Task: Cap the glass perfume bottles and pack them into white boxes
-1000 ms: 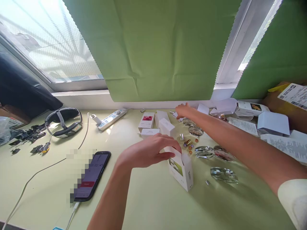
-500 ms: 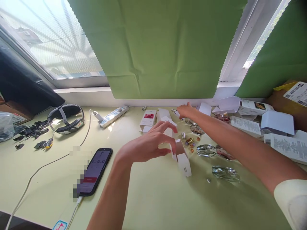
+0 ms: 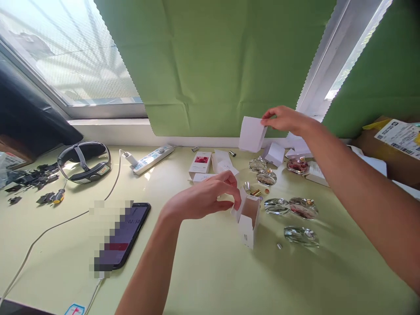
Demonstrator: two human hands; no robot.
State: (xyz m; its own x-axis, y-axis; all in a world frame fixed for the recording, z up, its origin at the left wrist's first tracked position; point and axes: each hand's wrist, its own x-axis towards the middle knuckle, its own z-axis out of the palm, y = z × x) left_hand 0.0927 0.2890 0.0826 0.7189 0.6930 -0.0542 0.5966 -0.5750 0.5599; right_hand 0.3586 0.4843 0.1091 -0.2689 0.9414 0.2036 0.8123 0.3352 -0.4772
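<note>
My left hand [image 3: 205, 199] pinches the open flap of a small white box [image 3: 248, 221] that stands on the pale green table [image 3: 210, 271], its open mouth turned up towards me. My right hand [image 3: 285, 120] is raised above the back of the table and grips the top edge of a white folded card insert [image 3: 252, 134], which hangs in the air in front of the green blind. Below it lie several clear glass bottles [image 3: 301, 235] and small gold caps [image 3: 256, 191].
More white boxes [image 3: 201, 162] sit behind the left hand. A black phone [image 3: 123, 236] on a cable lies at front left, with a white power strip [image 3: 152, 159], a black head strap [image 3: 83, 162] and small black parts [image 3: 29, 181] further left. Cardboard and papers [image 3: 398, 135] pile up at right.
My right hand has lifted from the back of the table with the white card insert. My left hand has turned the small box so its open end faces up, and now holds the flap.
</note>
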